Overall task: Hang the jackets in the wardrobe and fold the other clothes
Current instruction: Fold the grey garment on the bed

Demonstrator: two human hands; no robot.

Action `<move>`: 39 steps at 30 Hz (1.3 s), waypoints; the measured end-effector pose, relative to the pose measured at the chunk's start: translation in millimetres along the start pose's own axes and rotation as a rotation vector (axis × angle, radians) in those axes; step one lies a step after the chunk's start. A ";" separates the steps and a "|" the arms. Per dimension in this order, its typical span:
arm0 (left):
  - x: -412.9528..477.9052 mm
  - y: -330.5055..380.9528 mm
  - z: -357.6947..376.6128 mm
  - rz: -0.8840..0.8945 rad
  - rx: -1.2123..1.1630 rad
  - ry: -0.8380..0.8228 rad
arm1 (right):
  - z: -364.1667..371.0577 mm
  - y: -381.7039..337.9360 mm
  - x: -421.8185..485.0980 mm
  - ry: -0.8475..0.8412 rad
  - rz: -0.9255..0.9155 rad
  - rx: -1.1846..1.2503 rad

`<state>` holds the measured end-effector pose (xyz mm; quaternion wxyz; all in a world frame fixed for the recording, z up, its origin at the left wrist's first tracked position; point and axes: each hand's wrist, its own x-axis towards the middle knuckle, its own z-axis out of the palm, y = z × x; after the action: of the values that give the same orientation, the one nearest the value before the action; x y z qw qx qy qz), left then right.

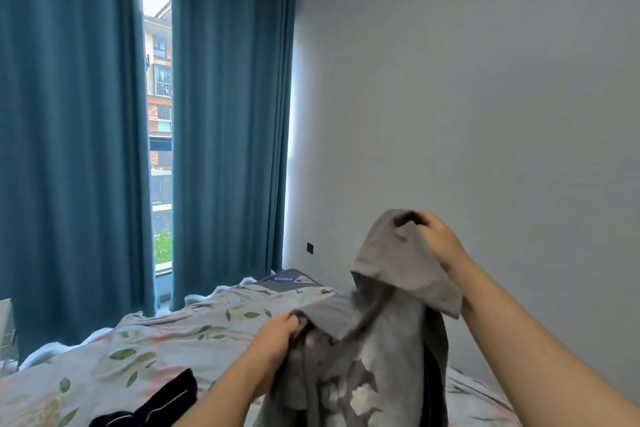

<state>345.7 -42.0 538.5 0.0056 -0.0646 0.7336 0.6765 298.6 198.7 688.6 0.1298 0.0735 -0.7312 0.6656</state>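
curtains (72, 135) teal, far left, gap shows window | bed (180, 333) floral sheet, near centre | grey garment (377, 350) held up over bed's right side (faded print on front) | dark garment (156, 402) near left on bed | right hand (440, 239) grips garment's top, high | left hand (277, 340) grips its left edge, lower; hands apart

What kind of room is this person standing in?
Most likely a bedroom: a bed with a floral cover, long teal curtains at a tall window, and a grey garment held up by the left hand and right hand above it.
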 end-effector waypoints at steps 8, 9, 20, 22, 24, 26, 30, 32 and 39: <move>1.8 97.5 -8.0 0.216 0.210 0.071 | -14.9 42.6 -28.3 -0.587 0.217 -0.640; 0.1 106.3 -4.8 0.228 0.235 0.036 | -6.9 40.2 -32.4 -0.664 0.232 -0.592; -10.6 139.1 -2.8 0.304 -0.145 -0.079 | 76.2 34.8 -42.7 -0.316 -0.127 0.021; -10.9 118.2 -18.8 0.296 -0.331 -0.010 | 76.9 26.6 -38.1 -0.263 -0.110 0.139; -13.7 79.4 -32.3 0.264 -0.413 0.038 | 74.3 19.3 -32.3 -0.207 -0.093 0.251; -19.0 30.7 -33.3 0.202 -0.338 0.076 | 71.5 13.9 -27.0 -0.188 -0.060 0.361; -17.0 -36.4 1.8 -0.061 -0.201 0.051 | 74.3 13.5 -21.9 -0.135 0.023 0.554; -20.9 -42.5 17.7 0.015 -0.131 -0.099 | 73.8 16.7 -23.1 -0.122 0.088 0.636; -20.5 16.1 25.9 0.016 -0.506 -0.023 | 52.7 41.9 -27.2 -0.050 0.373 0.707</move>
<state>362.4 -13.3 554.2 -0.0077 -0.0506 0.5414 0.8392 308.0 148.9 636.6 -0.0443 -0.0041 -0.4607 0.8864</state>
